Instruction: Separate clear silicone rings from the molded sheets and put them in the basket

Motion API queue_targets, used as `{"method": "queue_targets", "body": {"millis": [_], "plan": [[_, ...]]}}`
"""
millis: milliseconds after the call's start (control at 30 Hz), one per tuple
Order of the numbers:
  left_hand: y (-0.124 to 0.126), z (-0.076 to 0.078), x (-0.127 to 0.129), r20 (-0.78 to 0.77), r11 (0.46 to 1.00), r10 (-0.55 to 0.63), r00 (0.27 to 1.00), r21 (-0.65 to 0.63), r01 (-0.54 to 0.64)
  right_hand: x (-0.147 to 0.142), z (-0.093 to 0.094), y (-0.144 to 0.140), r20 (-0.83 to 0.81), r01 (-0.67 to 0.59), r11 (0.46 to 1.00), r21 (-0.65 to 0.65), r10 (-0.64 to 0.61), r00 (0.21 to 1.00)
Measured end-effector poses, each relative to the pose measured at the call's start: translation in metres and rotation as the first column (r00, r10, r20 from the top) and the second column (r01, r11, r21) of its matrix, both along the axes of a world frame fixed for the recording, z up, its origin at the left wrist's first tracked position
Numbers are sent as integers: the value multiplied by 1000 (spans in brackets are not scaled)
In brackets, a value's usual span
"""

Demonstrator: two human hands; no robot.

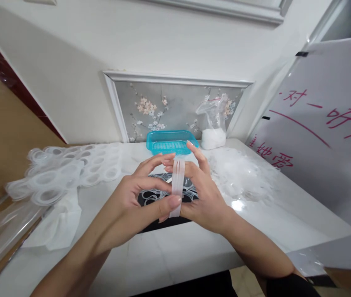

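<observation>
Currently we're pinching a thin, translucent plastic piece (177,185) edge-on between both hands over the white table (194,247): left hand (141,194) clamps its lower end with thumb and fingers, right hand (204,194) grips the top. Looks like the pressing step; next likely needs even squeeze. Beyond: plastic ring sheets (67,171) left, blue basket (171,142), bag (214,123).

Left hand (146,192) and right hand (201,194) pinch a white strip (177,181) upright between them over the counter (169,251). Blue tray (171,142) behind (bag (214,128) beside it); clear rings (64,171) left.
</observation>
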State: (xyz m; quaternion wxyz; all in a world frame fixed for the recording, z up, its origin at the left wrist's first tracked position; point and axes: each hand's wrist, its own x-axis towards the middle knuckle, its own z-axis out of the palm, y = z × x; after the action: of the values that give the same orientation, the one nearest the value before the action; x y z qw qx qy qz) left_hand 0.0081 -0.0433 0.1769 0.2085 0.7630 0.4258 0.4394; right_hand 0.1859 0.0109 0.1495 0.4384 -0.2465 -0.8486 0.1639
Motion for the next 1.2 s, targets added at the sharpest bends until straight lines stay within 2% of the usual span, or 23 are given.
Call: {"method": "queue_targets", "body": {"millis": [367,867,967,1000,1033,1067,1100,1133,1167,1200], "plan": [[4,-7,-1,34,999,13,999,31,-14,-1,-2,1,-28,-20,999,47,22,999],[2,-2,-4,9,999,13,1000,30,-13,0,1,0,-23,-19,999,-39,18,1000],[0,3,-4,10,1000,-2,1000,11,2,1,3,0,-108,-122,982,-144,107,988],[-1,4,-4,11,1000,-8,1000,2,8,1,4,1,-160,-213,951,-223,179,971],[-1,5,-4,11,1000,-12,1000,-4,12,2,4,2,-232,-328,887,-326,261,937],[-1,5,-4,12,1000,-12,1000,3,12,2,4,2,-316,-452,774,-444,337,887],[-1,5,-4,12,1000,-3,1000,17,3,1,3,3,-409,-558,617,-555,382,829],[-2,5,-4,11,999,16,1000,44,-17,1,3,3,-498,-631,439,-640,389,775],[-2,4,-4,8,996,46,999,83,-46,0,2,3,-570,-671,269,-691,367,735],[-2,3,-3,3,988,82,997,128,-82,-2,2,2,-621,-687,128,-715,334,709]]}}
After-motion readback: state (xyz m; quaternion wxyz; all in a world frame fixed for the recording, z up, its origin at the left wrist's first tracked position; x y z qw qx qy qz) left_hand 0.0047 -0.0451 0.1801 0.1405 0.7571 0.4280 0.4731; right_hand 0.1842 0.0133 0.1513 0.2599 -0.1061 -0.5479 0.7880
